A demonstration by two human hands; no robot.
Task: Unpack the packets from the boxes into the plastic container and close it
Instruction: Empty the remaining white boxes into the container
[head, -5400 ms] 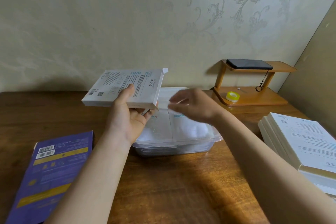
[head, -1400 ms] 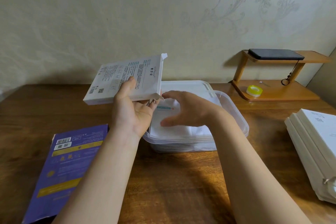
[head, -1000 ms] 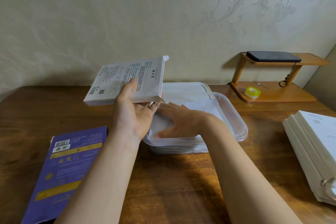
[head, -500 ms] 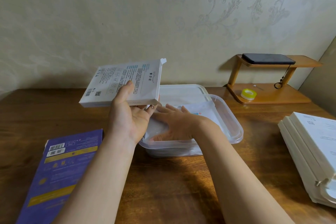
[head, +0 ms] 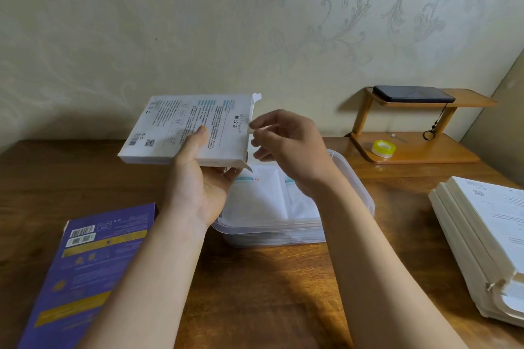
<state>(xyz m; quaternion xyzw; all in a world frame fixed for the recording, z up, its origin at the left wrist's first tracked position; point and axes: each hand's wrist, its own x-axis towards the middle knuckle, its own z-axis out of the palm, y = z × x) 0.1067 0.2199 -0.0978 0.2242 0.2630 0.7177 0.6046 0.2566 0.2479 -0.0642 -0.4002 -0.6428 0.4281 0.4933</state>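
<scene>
Tabletop [head: 255,278]: right hand [head: 286,147] out of container [head: 365,201], maybe pinching box [head: 181,125].

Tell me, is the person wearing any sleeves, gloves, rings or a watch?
No. The left forearm and right forearm are bare right to the picture's edge, with no sleeves showing. The left hand and right hand have no gloves, rings, watch or bracelets that I can see.

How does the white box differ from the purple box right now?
Colour: the white box is pale with dark print, the purple box dark with yellow bands. Pose: the left hand holds the white box up, the purple box lies on the table. Both are flat, with barcodes.
</scene>
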